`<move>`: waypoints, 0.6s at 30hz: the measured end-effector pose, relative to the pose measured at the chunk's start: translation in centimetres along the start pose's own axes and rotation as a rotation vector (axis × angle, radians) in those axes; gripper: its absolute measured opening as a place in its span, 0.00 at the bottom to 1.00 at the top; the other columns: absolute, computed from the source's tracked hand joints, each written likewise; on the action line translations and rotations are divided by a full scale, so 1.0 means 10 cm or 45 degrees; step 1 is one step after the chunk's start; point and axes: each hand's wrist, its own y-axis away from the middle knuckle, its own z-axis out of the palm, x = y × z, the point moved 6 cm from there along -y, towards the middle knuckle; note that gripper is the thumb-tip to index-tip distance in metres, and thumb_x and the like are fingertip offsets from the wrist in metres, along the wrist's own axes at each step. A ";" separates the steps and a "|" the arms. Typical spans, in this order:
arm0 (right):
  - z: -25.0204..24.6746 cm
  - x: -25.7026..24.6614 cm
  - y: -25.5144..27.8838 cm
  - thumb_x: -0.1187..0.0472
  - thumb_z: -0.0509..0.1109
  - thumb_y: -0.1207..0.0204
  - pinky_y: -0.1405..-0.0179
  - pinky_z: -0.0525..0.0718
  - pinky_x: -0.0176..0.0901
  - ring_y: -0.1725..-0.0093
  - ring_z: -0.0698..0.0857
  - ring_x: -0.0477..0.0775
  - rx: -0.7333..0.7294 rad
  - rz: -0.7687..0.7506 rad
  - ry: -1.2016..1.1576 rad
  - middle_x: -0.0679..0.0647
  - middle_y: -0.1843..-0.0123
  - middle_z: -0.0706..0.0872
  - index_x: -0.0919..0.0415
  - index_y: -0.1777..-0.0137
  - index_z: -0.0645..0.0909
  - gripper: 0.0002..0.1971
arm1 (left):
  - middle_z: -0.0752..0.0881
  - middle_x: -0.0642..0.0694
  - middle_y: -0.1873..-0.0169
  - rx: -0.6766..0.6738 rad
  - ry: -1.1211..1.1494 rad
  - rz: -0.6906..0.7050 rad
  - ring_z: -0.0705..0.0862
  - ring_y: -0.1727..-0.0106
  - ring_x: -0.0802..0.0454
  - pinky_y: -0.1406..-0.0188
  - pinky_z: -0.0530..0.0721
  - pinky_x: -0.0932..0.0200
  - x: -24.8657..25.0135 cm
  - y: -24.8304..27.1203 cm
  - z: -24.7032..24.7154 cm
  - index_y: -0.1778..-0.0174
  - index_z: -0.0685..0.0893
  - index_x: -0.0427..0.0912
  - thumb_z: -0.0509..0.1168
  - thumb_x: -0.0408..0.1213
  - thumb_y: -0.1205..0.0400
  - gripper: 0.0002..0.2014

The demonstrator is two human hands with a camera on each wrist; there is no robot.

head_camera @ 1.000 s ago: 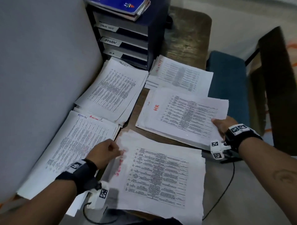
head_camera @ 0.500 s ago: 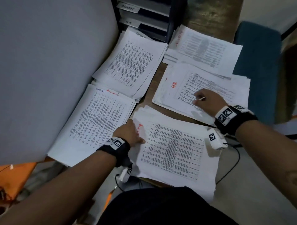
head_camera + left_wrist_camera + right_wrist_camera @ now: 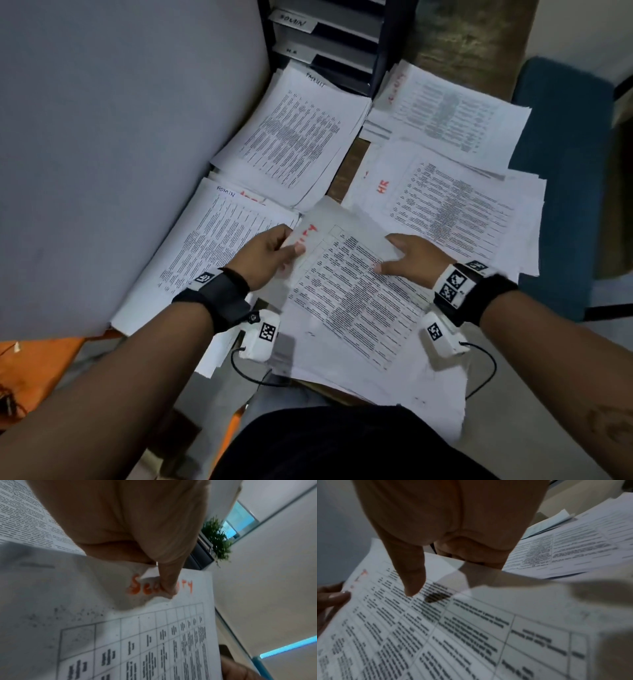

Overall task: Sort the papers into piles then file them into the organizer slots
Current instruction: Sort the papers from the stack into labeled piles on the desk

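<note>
I am holding the top sheet [image 3: 346,274] of the nearest pile with both hands, in the lower middle of the head view. My left hand [image 3: 263,255] is pinching its left edge, thumb lying over the red word written there; the left wrist view shows that thumb [image 3: 169,586] pressing on the lettering. My right hand [image 3: 416,258] is resting on the sheet's right part with fingers loosely out, thumb on the print, and in the right wrist view some fingers seem tucked under a raised corner, though I cannot tell for sure. Half a second ago the left hand was lying flat on this pile's left margin and the right hand was over on the HR pile [image 3: 445,202]; now the right hand is on the near sheet and the sheet's far end is lifting off the pile [image 3: 394,370] beneath.

The other piles are lying as before on the surface [image 3: 346,164]: one at middle left [image 3: 212,246], one above it [image 3: 291,137], one at upper right [image 3: 452,113]. The organizer [image 3: 329,37] is standing at the top centre, its labelled slots closer to the frame's top edge than earlier.
</note>
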 end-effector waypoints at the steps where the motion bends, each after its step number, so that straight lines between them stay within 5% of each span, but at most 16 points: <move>1: -0.04 0.00 0.01 0.52 0.78 0.27 0.52 0.80 0.35 0.49 0.87 0.46 -0.026 0.000 0.025 0.46 0.48 0.89 0.53 0.40 0.83 0.17 | 0.86 0.51 0.67 0.021 0.042 0.009 0.81 0.67 0.56 0.63 0.80 0.64 0.06 -0.01 -0.05 0.56 0.80 0.45 0.69 0.44 0.17 0.08; 5: -0.17 0.01 0.03 0.53 0.72 0.21 0.64 0.69 0.28 0.62 0.80 0.34 -0.055 0.020 0.153 0.39 0.62 0.80 0.53 0.56 0.80 0.07 | 0.88 0.46 0.68 0.132 0.184 0.051 0.80 0.71 0.54 0.66 0.79 0.60 0.18 -0.13 -0.24 0.57 0.86 0.41 0.74 0.39 0.21 0.06; 8: -0.29 0.06 0.06 0.57 0.70 0.19 0.67 0.69 0.22 0.70 0.78 0.22 0.036 0.033 0.021 0.31 0.71 0.83 0.43 0.63 0.75 0.12 | 0.92 0.48 0.65 0.085 0.054 -0.001 0.84 0.68 0.52 0.62 0.79 0.56 0.09 -0.23 -0.33 0.58 0.88 0.41 0.75 0.45 0.22 0.10; 10: -0.36 0.11 0.07 0.56 0.71 0.20 0.69 0.68 0.24 0.72 0.78 0.25 0.062 0.039 -0.024 0.29 0.73 0.83 0.45 0.65 0.75 0.13 | 0.90 0.50 0.66 -0.001 -0.093 -0.005 0.84 0.68 0.54 0.61 0.79 0.55 0.06 -0.23 -0.32 0.60 0.86 0.41 0.72 0.49 0.19 0.14; 13: -0.40 0.19 0.07 0.54 0.75 0.24 0.72 0.65 0.30 0.77 0.70 0.36 0.060 0.064 -0.052 0.39 0.78 0.74 0.53 0.70 0.70 0.18 | 0.86 0.54 0.72 -0.001 -0.193 0.003 0.80 0.71 0.58 0.66 0.77 0.59 0.06 -0.19 -0.29 0.61 0.83 0.41 0.66 0.48 0.15 0.15; 16: -0.44 0.32 0.09 0.54 0.78 0.27 0.62 0.70 0.41 0.65 0.76 0.46 0.048 0.165 -0.109 0.45 0.67 0.79 0.60 0.59 0.79 0.13 | 0.89 0.43 0.64 0.074 -0.252 -0.014 0.84 0.68 0.48 0.64 0.83 0.53 0.02 -0.19 -0.34 0.57 0.84 0.41 0.63 0.50 0.14 0.16; 18: -0.42 0.34 0.12 0.54 0.78 0.27 0.54 0.76 0.38 0.57 0.83 0.45 -0.016 0.202 -0.161 0.45 0.57 0.87 0.58 0.50 0.83 0.11 | 0.88 0.42 0.66 0.082 -0.252 -0.028 0.83 0.69 0.49 0.65 0.81 0.53 0.04 -0.21 -0.37 0.57 0.84 0.41 0.62 0.48 0.14 0.15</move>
